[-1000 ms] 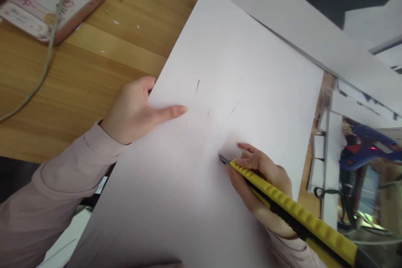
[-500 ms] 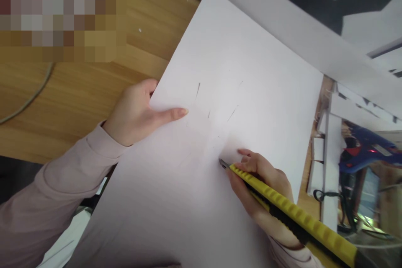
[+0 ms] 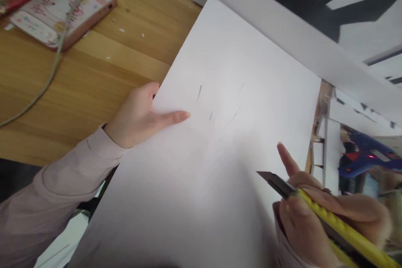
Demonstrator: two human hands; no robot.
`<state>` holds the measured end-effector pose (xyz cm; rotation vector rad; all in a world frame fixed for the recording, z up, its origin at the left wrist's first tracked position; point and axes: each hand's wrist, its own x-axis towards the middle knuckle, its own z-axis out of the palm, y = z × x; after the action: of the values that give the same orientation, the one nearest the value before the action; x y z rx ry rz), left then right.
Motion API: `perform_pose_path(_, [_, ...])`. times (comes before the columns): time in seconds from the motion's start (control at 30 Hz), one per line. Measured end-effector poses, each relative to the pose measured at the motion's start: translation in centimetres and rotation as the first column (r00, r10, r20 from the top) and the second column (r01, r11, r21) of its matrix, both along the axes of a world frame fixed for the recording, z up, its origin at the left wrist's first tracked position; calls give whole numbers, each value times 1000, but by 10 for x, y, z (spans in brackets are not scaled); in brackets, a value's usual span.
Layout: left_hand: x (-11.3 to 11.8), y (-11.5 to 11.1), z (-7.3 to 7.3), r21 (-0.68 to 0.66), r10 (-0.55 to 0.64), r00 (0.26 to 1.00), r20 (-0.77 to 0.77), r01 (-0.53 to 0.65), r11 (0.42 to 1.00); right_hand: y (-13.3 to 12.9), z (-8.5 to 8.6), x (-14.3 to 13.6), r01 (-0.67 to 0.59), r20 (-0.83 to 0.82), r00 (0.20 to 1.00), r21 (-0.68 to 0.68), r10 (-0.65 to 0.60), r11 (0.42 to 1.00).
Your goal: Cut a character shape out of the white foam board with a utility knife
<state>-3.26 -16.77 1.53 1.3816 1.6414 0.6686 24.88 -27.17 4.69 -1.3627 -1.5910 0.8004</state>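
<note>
White sheet (image 3: 241,58), bearing short dark strokes (image 3: 200,94), spans centre of view over wooden table (image 3: 141,63). Left hand (image 3: 132,115), nine o'clock: thumb flat on top, other fingers mostly hidden beneath, pinching edge, probably to steady sheet. Right hand (image 3: 348,209), four o'clock: fingers wrapped around yellow snap-off knife (image 3: 318,211), one extended; blade (image 3: 269,178) aims toward ten o'clock, apparently held clear of surface. Blue glue gun (image 3: 364,150), three o'clock, seemingly set aside.

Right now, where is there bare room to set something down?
Bare wood lies between cable and left hand; the sheet is free above its marks. Crowded: right, around the glue gun; upper left, around the pink case.
</note>
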Motion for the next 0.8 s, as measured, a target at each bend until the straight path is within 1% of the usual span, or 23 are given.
perform_pose_path(0.03, [0, 0, 0, -1, 5, 1000, -1, -5, 1000, 4, -3, -5, 10, -8, 1000, 48, -10, 999])
perform_pose_path(0.07, [1, 0, 1, 0, 12, 1000, -12, -12, 1000, 9, -7, -11, -92, -31, 995, 129, 96, 987])
perform_pose_path(0.13, [1, 0, 1, 5, 23, 999, -34, -23, 1000, 17, -19, -24, -107, -88, 989, 151, 121, 983])
perform_pose_path(0.2, [2, 0, 1, -1, 31, 999, -31, -31, 1000, 21, -31, -34, -93, -89, 990, 125, 105, 988])
perform_pose_path(0.27, [2, -1, 0, -7, 41, 999, -19, -42, 999, 20, -38, -37, -83, -72, 993, 101, 90, 991])
perform_pose_path(0.33, [1, -1, -1, -16, 47, 999, -23, -47, 999, 17, -40, -35, -82, -75, 993, 95, 89, 992])
perform_pose_path(0.47, [0, -1, -2, -7, 54, 998, -38, -54, 999, 15, -40, -33, -83, -84, 992, 101, 91, 991])
perform_pose_path(0.63, [2, -2, -2, 8, 54, 998, -18, -54, 999, 16, -41, -34, -79, -26, 996, 117, 83, 990])
perform_pose_path(0.8, [2, -2, -1, 11, 64, 998, -22, -63, 998, 16, -43, -32, -108, 3, 994, 123, 108, 987])
